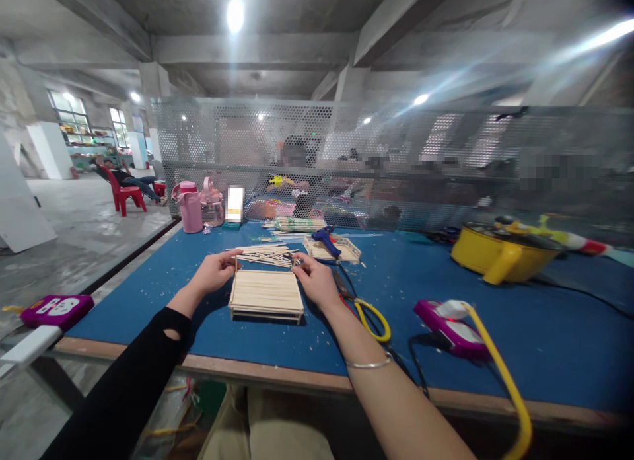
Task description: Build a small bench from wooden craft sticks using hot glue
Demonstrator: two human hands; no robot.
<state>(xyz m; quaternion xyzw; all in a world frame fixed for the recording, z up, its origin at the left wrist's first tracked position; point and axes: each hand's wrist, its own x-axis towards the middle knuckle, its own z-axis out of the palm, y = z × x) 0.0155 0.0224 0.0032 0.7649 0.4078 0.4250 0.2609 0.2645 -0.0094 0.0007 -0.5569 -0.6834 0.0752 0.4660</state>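
In front of me a small rectangular platform of pale wooden sticks [266, 291] stands on the blue tabletop. My left hand [214, 275] is at its back left corner, thumb and index finger closed about a short upright stick [236, 262]. At the back right corner my right hand [316, 281] has its fingertips pinched together; what they hold is too small to make out. Loose wooden sticks [265, 253] lie in a pile just behind the platform. A blue glue gun [327, 240] rests on a second stick frame [351, 251] farther back.
Yellow-handled scissors [374, 320] and a dark cable lie right of my right forearm. A purple power strip [453, 329] with a yellow cord and a yellow pot [500, 252] are farther right. Pink bottles [191, 207] stand at back left, before a perforated metal screen [238, 143].
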